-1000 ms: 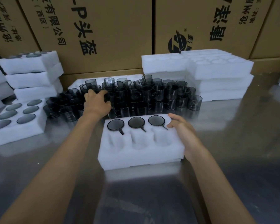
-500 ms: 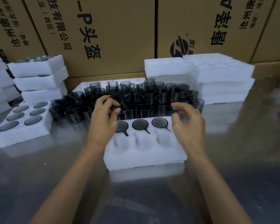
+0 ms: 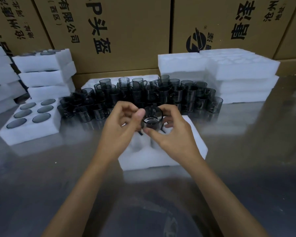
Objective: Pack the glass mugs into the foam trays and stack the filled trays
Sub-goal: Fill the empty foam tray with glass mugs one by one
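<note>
A white foam tray [image 3: 162,158] lies in front of me on the steel table; my hands hide most of its back row of mugs. Above its middle I hold one dark glass mug [image 3: 152,119] tilted, its mouth towards me. My left hand [image 3: 120,127] pinches its left rim with the thumb. My right hand [image 3: 171,132] curls round its right side, thumb under the rim. Behind the tray stands a crowd of loose dark glass mugs [image 3: 143,96].
A filled tray [image 3: 31,132] sits at the left, with stacked filled trays [image 3: 46,74] behind it. Empty foam trays [image 3: 229,74] are piled at the right. Cardboard boxes [image 3: 120,31] wall off the back. Another foam sheet [image 3: 91,82] lies under the far mugs.
Both hands came back from the loose mugs and met over the tray. They now hold one mug between them, where before the right hand rested beside the tray.
</note>
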A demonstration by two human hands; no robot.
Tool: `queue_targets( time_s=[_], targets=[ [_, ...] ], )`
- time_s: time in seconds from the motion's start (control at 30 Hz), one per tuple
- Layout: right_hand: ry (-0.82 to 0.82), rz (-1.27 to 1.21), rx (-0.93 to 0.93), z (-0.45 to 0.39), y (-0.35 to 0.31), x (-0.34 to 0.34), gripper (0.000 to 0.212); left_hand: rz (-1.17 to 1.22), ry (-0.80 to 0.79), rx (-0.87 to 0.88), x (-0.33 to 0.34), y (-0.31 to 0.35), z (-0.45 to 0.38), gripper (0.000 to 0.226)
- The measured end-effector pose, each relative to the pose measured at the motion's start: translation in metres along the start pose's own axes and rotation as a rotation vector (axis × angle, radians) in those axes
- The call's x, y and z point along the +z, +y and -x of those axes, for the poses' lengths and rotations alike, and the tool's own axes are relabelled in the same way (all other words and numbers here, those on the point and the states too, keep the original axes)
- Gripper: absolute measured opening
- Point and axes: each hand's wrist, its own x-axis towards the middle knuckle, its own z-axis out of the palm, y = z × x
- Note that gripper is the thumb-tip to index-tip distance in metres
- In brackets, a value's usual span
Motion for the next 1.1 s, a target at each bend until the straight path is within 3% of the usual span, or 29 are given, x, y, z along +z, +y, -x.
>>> queue_targets(
  time_s=[0.07, 0.3, 0.4, 0.67, 0.87, 1.1],
  targets=[
    [-0.065, -0.042, 0.024, 0.000, 0.001, 0.002, 0.052, 0.094, 0.018, -0.105, -0.010, -0.006, -0.002, 0.020],
    [-0.257, 0.077, 0.001, 0.010, -0.002, 0.017, 0.070, -0.050, -0.141, -0.219, -0.044, -0.017, -0.010, 0.022],
    [-0.325, 0.151, -0.017, 0.014, -0.004, 0.018, 0.067, -0.074, -0.189, -0.293, -0.054, -0.019, -0.009, 0.022],
    [-0.363, 0.260, -0.021, 0.015, -0.003, 0.019, 0.069, -0.136, -0.222, -0.362, -0.060, -0.026, -0.009, 0.025],
    [-0.371, 0.424, -0.021, 0.020, -0.004, 0.022, 0.072, -0.205, -0.258, -0.413, -0.065, -0.036, -0.010, 0.014],
    [-0.373, 0.699, -0.221, 0.023, -0.003, 0.027, 0.067, -0.181, -0.224, -0.520, -0.057, -0.047, -0.008, 0.038]
  ],
)
